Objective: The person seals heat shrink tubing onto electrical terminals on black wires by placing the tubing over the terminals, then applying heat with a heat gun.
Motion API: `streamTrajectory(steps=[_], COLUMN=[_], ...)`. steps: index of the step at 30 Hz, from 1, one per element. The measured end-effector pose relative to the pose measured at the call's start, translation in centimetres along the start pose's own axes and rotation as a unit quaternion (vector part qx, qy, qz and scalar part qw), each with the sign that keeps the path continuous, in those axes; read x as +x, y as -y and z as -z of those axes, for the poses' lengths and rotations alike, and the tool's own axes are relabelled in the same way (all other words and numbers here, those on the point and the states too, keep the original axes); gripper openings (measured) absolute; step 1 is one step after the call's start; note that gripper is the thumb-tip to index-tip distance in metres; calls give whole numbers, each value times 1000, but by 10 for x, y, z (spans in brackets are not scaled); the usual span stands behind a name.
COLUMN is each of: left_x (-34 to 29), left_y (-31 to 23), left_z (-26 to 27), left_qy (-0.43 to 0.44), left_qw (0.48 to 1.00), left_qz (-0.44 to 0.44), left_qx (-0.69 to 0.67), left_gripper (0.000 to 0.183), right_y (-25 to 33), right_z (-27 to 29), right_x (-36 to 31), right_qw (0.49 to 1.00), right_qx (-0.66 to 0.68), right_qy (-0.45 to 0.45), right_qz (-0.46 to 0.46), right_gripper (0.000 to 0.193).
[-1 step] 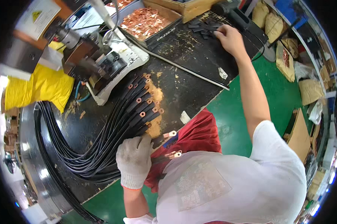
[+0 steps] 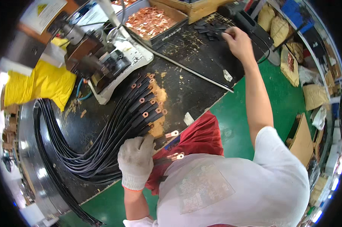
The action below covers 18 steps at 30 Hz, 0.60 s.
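My left hand, in a pale knit glove with an orange cuff edge, is closed round black cables at the table's near edge. Copper lugs stick out to the right of the glove, and another lug lies just above them. Beside the glove, a thick bundle of black cables curves over the table, its lugged ends pointing away from me. My bare right hand reaches far right, thumb and fingers pinched beside a pile of short black sleeve pieces. Whatever the pinch holds is hidden.
A small press on a white base stands at the left, near a yellow cloth. Behind is a grey bin of copper lugs. A pale rod crosses the black table. Sacks stand at the right.
My right hand has drawn slightly back from the sleeve pile, and its fingers are closer together. The left hand stays on the cables. The whole view has shifted a little.
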<state>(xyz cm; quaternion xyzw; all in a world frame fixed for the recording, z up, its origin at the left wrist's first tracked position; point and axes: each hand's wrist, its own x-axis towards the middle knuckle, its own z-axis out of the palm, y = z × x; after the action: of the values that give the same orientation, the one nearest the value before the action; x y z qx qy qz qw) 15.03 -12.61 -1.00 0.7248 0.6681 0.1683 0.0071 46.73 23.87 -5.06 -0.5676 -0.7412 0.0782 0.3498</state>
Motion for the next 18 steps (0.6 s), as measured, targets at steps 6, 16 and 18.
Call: streamTrajectory(steps=[6, 16, 18], left_x=[-8, -4, -3], left_y=[10, 17, 17], left_z=[-10, -21, -20], left_qy=[-96, -130, -128], left_qw=[990, 981, 981], left_qz=[69, 80, 81], left_qx=[-74, -118, -122], left_gripper=[32, 26, 26], right_y=[126, 160, 159], right_z=[40, 7, 4], right_x=[-111, -180, -185], right_qw=[935, 859, 858], right_qx=[292, 370, 372], right_qy=[199, 333, 344], right_qz=[-39, 120, 86], right_gripper=[27, 30, 29])
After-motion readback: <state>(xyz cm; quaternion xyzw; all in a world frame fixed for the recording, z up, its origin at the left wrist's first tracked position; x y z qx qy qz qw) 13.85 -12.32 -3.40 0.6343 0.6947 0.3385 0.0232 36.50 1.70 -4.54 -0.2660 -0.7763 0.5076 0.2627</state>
